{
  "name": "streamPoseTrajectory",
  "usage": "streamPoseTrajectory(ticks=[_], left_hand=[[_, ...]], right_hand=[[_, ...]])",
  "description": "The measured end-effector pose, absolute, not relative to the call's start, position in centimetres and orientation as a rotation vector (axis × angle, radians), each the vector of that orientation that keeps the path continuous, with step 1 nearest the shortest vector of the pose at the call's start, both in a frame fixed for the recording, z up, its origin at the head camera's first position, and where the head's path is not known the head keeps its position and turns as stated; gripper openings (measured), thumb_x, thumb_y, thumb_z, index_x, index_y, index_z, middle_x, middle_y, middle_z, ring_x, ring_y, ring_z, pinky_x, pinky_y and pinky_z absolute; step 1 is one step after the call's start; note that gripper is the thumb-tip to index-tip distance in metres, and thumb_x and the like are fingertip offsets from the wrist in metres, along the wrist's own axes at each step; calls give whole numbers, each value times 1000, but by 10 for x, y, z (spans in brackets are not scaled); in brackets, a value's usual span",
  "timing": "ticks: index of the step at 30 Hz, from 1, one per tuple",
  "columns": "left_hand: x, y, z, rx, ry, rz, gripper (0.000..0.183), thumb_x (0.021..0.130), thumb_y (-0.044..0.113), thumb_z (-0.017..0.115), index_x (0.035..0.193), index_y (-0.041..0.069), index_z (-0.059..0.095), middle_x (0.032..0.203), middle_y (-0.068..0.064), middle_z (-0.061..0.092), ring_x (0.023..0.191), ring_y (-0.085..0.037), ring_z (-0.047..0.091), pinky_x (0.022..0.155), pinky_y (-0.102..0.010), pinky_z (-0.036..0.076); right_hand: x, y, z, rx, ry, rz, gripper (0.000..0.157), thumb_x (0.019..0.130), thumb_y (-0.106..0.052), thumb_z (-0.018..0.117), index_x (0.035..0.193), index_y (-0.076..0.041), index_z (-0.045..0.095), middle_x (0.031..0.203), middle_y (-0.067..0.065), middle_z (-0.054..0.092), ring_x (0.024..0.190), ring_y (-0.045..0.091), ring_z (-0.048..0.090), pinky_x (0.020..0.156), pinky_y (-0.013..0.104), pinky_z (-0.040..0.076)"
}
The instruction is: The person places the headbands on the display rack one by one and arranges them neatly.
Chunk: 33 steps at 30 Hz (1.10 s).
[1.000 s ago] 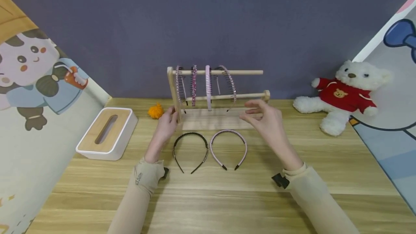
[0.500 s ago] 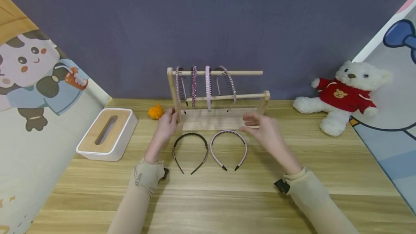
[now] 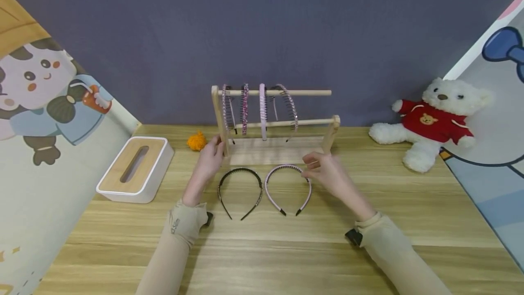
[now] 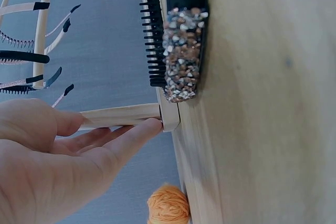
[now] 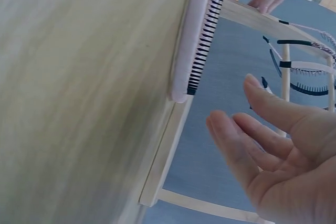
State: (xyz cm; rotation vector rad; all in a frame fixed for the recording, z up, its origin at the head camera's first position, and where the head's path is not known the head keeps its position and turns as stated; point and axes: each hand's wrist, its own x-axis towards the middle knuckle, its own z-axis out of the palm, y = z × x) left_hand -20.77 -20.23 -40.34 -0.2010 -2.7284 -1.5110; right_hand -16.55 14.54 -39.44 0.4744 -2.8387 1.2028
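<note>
Four-sided wooden headband rack stands at the back of the table with several headbands hanging on its upper bar, among them a light pink one and a glittery pink one. My left hand grips the rack's left upright, thumb and fingers on either side. In front lie a black headband with glittering stones and a pale pink toothed headband. My right hand hovers by the pale pink headband's right side, thumb and fingers apart in the right wrist view, holding nothing.
A white tissue box with a wooden lid stands on the left. An orange yarn ball lies beside the rack's left end. At the right, a white teddy bear in a red top sits against the wall.
My right hand has come down and toward me from the rack's right end to the pale pink headband. The left hand keeps its grip on the upright.
</note>
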Motion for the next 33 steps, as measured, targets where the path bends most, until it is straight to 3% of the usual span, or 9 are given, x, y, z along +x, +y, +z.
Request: streamPoseTrajectory(ticks=[5,19,23,27,30,33], left_hand=[[-208,-202,-404,-201,-2733,-1510,46,119,14,36,157,-11,41,125,-35,66,64,-17,44,55,-28,39],[-208,-203,-404,-200,-2712,-1562,47,119,14,36,158,-11,39,129,-36,64,64,-16,42,54,-26,38],[-207,-203,-403,-197,-2714,-1559,46,118,13,36,158,-11,39,132,-36,63,76,-28,56,60,-29,44],[-206,-202,-403,-194,-2713,-1556,46,118,13,36,158,-11,40,134,-35,62,101,-41,65,75,-38,53],[-206,-202,-403,-195,-2711,-1550,46,118,13,36,157,-11,40,136,-35,62,106,-42,65,80,-42,55],[-206,-202,-403,-196,-2711,-1550,46,118,12,36,157,-11,40,136,-36,62,102,-42,65,77,-39,54]], right_hand=[[-169,147,-399,485,-2891,1156,39,86,0,88,119,11,71,116,26,75,98,39,76,83,47,63],[-174,146,-404,567,-3103,1025,46,85,-4,89,123,13,69,115,25,74,97,36,74,89,48,60],[-175,145,-403,599,-3113,968,44,84,-5,91,119,12,70,111,22,75,93,32,73,87,47,60],[-177,144,-402,639,-3119,913,44,82,-4,91,118,12,71,105,19,76,90,29,71,86,45,59],[-179,142,-403,659,-3129,866,44,81,-4,92,117,11,72,101,16,75,90,29,70,87,46,58],[-180,141,-403,669,-3141,837,45,80,-3,92,118,11,72,98,14,75,91,29,69,88,46,58]])
